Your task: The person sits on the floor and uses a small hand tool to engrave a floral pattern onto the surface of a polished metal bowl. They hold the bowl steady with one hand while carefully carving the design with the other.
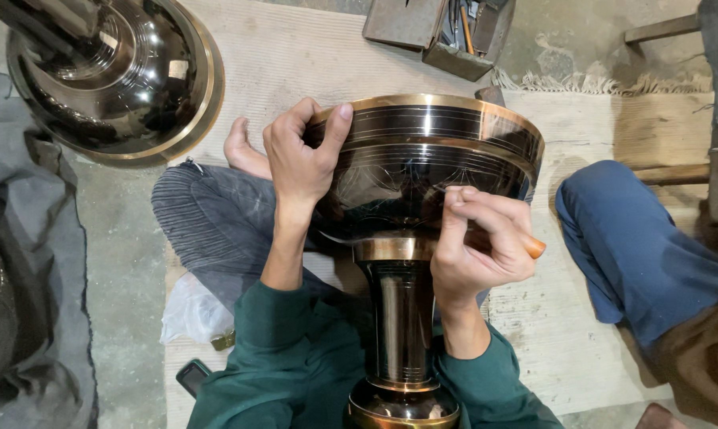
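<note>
A large dark polished metal vessel [422, 159] with brass-coloured bands lies across my lap, its wide bowl away from me and its neck [403, 318] running down toward me. My left hand [299, 155] grips the bowl's left rim, thumb over the brass edge. My right hand [478, 238] is closed on a small tool with an orange handle [534, 246], pressed against the bowl's dark surface near faint engraved lines. The tool's tip is hidden behind my fingers.
A second dark vessel with a brass rim [117, 75] stands at the top left. A metal toolbox [438, 32] sits at the top. Another person's blue-clad leg [637, 254] is at the right. A woven mat [565, 342] covers the floor; grey cloth [25, 262] lies left.
</note>
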